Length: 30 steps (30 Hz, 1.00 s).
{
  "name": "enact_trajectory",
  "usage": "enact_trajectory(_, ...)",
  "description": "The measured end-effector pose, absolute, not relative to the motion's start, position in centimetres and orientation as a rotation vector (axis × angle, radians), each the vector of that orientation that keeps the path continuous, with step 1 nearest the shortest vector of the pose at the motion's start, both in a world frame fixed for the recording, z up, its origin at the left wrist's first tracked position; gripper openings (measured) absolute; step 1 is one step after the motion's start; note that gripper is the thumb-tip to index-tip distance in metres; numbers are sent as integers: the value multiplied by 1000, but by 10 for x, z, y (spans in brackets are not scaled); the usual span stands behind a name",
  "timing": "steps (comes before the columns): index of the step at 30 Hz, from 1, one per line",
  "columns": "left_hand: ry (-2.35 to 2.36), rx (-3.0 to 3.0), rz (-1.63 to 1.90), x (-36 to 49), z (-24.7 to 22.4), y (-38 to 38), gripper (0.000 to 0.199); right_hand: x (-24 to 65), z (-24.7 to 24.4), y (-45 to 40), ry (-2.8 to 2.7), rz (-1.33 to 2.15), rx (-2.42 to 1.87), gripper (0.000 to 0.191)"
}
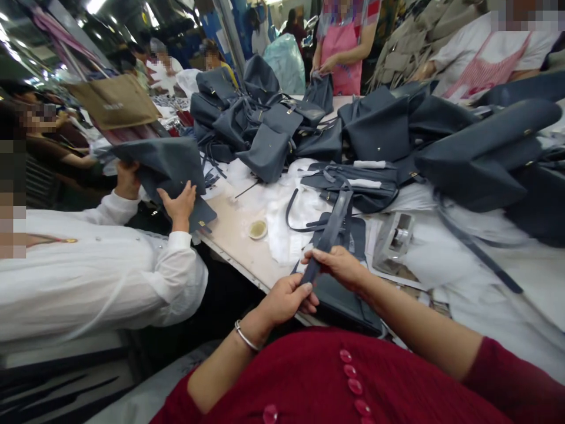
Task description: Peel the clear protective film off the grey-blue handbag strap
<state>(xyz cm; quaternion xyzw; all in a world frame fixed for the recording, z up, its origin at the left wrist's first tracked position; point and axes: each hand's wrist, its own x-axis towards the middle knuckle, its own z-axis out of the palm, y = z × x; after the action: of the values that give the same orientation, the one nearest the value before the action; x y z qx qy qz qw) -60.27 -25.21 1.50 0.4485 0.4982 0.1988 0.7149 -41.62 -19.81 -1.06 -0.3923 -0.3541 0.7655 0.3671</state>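
Head view, and we start at the left: a co-worker in a white shirt [110, 277] holds up a dark bag [170, 162] by the edge of the table [233, 215]. Next comes a small round dish [258, 229], with a heap of dark bags [271, 147] behind it. We'd call the work partway along: bags in that heap already carry gold-coloured fittings [289, 110], while the strap [332, 229] right before us is being handled, not yet laid down. Our left hand [286, 297] is curled closed around its near end; just to the right, our right hand [342, 265] is closed on it a little higher up. The strap slants away above a flat bag [342, 303] on the table; whether the two are joined, we can't quite tell. Farther right, we see a metal holder [395, 238], then more bags [481, 153].
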Motion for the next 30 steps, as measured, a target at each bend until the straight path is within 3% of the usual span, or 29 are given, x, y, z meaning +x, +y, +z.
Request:
enact_trajectory(6, 1242, 1122, 381, -614, 11, -253, 31, -383, -9, -162, -793, 1684, -1259, 36)
enact_trajectory(17, 1084, 1030, 428, -604, 6, -242, 44, -416, -39, -202, -905, 2127, -910, 38)
enact_trajectory(30, 1086, 1338, 273, -614, -14, -238, 34, -435, -34, -212, -1106, 2059, -1111, 40)
